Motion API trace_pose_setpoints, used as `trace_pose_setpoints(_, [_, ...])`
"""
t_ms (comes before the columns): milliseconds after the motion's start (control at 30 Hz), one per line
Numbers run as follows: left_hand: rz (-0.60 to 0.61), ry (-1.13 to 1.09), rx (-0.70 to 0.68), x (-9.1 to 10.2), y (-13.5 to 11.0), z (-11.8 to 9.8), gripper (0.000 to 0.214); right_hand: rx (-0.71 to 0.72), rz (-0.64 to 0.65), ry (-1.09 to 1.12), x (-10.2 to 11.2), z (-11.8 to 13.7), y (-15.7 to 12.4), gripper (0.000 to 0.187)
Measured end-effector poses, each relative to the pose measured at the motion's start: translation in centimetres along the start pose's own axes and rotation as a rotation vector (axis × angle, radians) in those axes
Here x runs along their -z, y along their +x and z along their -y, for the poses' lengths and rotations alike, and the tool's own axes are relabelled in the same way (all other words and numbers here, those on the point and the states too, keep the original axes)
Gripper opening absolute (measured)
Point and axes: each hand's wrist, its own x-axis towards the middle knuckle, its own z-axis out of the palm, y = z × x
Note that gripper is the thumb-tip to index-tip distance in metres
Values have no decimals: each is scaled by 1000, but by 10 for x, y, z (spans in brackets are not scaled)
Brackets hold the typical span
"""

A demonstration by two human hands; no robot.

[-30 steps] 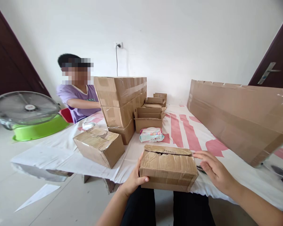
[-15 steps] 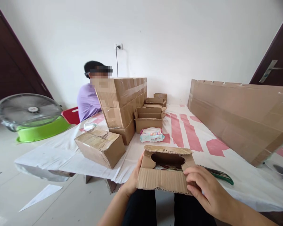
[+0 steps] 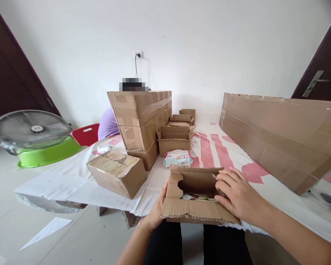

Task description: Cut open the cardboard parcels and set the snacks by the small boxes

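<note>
A small cardboard box (image 3: 194, 209) sits at the near edge of the white-covered table (image 3: 71, 180), its top flaps folded apart and something pale showing inside. My left hand (image 3: 154, 215) grips the box's left side, thumb against the wall. My right hand (image 3: 235, 195) lies over the right inner flap, fingers spread and reaching into the opening.
A sealed box (image 3: 117, 172) lies left of mine, a pack of wet wipes (image 3: 178, 157) behind it. Stacked cartons (image 3: 140, 117) and several open small boxes (image 3: 173, 140) stand further back. A long carton (image 3: 278, 132) runs along the right. A person in purple (image 3: 108, 125) sits behind the stack. A fan (image 3: 30, 129) stands left.
The box's flaps have been pulled wider apart. My right hand moved from the front flap up to the right inner flap. The person at the back slid right behind the stacked cartons.
</note>
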Motion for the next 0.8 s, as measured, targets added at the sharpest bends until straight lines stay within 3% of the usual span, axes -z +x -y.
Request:
trace_pose_setpoints(67, [24, -38, 2, 1, -1, 1, 109, -17, -47, -56, 2, -5, -1, 13])
trace_pose_setpoints(233, [42, -33, 7, 3, -1, 8, 115, -41, -104, -198, 4, -7, -8, 27])
trace_pose_setpoints(433, [101, 7, 75, 10, 2, -4, 107, -36, -27, -304, -2, -7, -19, 38])
trace_pose_setpoints(533, [46, -47, -27, 18, 5, -30, 87, -49, 67, -165, -10, -11, -25, 35])
trace_pose_setpoints(667, [-217, -49, -253, 26, 20, -83, 46, -151, 228, 46, -12, -17, -27, 71])
trace_pose_setpoints(733, [-170, 149, -229, 21, 32, -110, 27, -189, 341, 143, -9, -20, -24, 87])
trace_pose_setpoints(800, [70, 419, -225, 9, 45, -133, 22, -212, 438, 221, -5, -22, -20, 96])
